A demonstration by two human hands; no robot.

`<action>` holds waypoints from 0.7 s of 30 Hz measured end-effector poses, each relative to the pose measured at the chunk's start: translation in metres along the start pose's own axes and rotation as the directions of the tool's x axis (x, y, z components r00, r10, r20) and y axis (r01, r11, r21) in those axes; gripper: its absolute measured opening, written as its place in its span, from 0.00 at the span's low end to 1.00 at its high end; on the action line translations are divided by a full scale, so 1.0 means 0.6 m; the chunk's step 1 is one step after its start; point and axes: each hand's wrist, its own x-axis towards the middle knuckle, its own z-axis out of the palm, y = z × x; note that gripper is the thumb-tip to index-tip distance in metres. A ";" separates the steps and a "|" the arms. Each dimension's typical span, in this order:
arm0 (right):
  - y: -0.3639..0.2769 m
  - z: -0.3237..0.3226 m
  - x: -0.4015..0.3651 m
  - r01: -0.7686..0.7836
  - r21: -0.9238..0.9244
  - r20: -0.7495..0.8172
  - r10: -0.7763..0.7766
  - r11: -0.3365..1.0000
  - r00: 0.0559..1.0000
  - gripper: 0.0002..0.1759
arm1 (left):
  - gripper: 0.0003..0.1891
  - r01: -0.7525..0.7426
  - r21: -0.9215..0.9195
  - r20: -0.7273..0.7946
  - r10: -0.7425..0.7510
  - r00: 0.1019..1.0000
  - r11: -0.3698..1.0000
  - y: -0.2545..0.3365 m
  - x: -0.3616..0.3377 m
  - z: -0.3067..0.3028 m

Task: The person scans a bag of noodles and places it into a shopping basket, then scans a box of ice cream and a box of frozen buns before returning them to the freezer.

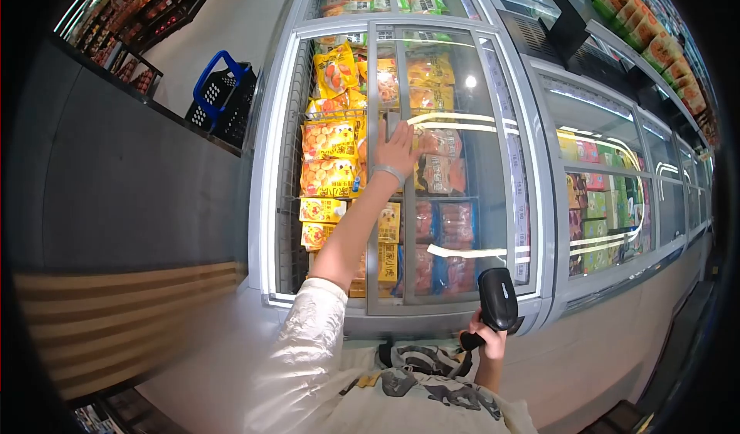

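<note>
My left hand reaches forward, its fingers stretched out against the sliding glass door of a chest freezer, by the door's metal frame. A grey band circles that wrist. On the left the freezer stands uncovered, showing yellow bags of frozen food and yellow boxes in wire dividers. Through the glass, pink-and-blue packs are visible. Close to my body, my right hand is wrapped around the handle of a black barcode scanner, above the freezer's front edge.
A black shopping basket with a blue handle is at the left, beyond a dark grey counter. More glass-topped freezers run along the right. Packaged goods line a shelf above them.
</note>
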 end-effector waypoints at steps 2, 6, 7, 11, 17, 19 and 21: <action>-0.017 0.004 -0.009 0.020 0.030 0.014 -0.020 0.999 1.000 0.21 | 0.28 0.016 -0.021 0.024 -0.015 1.000 1.000 -0.030 -0.012 0.005; -0.029 0.009 -0.022 0.015 0.073 0.007 -0.015 0.997 1.000 0.15 | 0.28 0.104 -0.013 0.022 -0.104 0.994 0.994 -0.090 -0.042 -0.003; -0.030 0.006 -0.023 0.013 0.071 0.009 -0.013 0.997 1.000 0.14 | 0.28 0.135 0.011 0.039 -0.136 0.990 0.991 -0.105 -0.049 -0.004; -0.020 -0.006 -0.017 0.020 -0.004 0.052 -0.020 1.000 0.998 0.18 | 0.27 0.254 0.075 0.062 -0.259 0.964 0.964 -0.177 -0.075 0.021; -0.011 -0.013 -0.001 -0.011 0.037 0.079 0.008 0.999 0.997 0.17 | 0.27 0.363 0.092 0.188 -0.374 0.908 0.927 -0.304 -0.124 0.031; -0.012 -0.012 0.008 0.016 0.037 0.099 -0.019 0.999 0.995 0.18 | 0.27 0.384 0.079 0.212 -0.392 0.895 0.920 -0.312 -0.119 0.027; -0.012 -0.008 0.011 -0.001 0.052 0.082 -0.003 0.999 0.997 0.18 | 0.28 0.417 0.050 0.268 -0.415 0.870 0.907 -0.308 -0.119 0.016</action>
